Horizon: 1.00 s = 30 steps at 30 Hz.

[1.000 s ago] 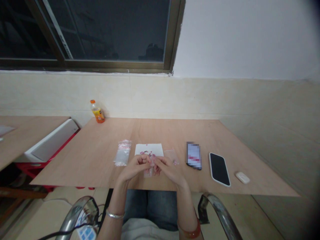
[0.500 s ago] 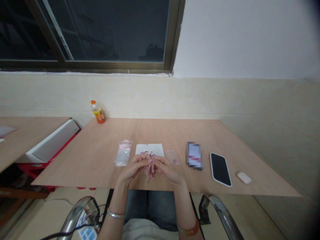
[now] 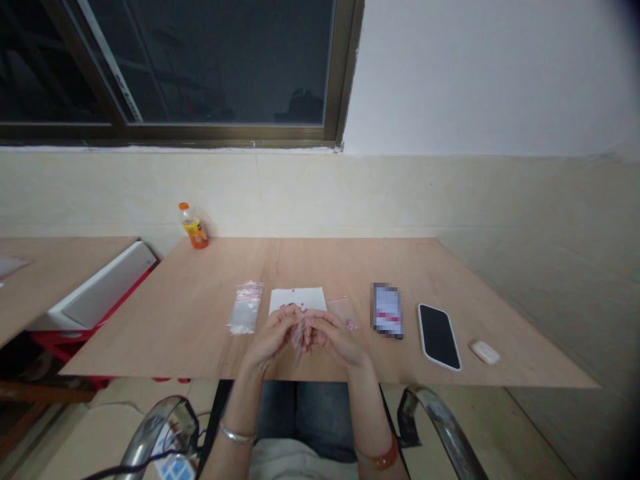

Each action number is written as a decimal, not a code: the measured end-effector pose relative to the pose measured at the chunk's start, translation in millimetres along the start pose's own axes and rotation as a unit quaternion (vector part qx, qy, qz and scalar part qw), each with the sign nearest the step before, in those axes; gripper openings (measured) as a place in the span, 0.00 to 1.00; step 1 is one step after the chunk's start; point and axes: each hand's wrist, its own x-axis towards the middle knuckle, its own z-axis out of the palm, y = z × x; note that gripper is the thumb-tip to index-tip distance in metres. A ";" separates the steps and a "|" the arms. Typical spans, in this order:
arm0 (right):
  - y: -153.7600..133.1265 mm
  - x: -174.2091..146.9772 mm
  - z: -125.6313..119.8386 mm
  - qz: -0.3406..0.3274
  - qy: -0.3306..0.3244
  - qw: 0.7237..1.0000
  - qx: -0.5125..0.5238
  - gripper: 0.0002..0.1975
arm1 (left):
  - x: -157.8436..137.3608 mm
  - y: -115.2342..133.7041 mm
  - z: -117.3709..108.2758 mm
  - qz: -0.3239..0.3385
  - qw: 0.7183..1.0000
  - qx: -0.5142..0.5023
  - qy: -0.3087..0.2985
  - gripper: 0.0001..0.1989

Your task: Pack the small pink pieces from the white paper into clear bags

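Observation:
My left hand (image 3: 274,337) and my right hand (image 3: 337,335) meet at the table's near edge, fingertips closed together. Between them they pinch a small clear plastic bag (image 3: 299,345), which hangs down; its contents are too small and hidden to make out. Just beyond my fingers lies a white sheet of paper (image 3: 300,295) with several tiny pink pieces on it, partly covered by my hands. A flat zip bag with pink pieces (image 3: 343,309) rests right of the paper. Left of it sits a pile of clear zip bags (image 3: 245,308).
On the right of the wooden table (image 3: 310,260) lie a blurred-out phone (image 3: 387,311), a white-framed phone (image 3: 439,337) and a small white case (image 3: 485,352). An orange drink bottle (image 3: 195,227) stands at the back left. Metal chair arms (image 3: 443,427) flank me below the table.
My hands stay together, with only slight finger movement at the bag. The whole view has shifted a little; the things on the table lie as before.

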 end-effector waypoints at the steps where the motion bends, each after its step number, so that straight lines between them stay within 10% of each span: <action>1: 0.2 0.0 -0.4 -0.002 0.002 1.000 0.005 0.14 | 0.1 -0.3 0.9 0.001 1.000 -0.003 0.003 0.16; 24: 1.9 -2.0 -4.6 -0.034 0.017 0.998 -0.059 0.15 | 4.3 -6.7 3.1 0.039 0.999 -0.020 0.024 0.18; 30: 2.2 3.2 4.6 -0.092 0.136 0.968 -0.191 0.14 | -1.8 7.3 -3.5 0.119 0.972 0.162 0.125 0.15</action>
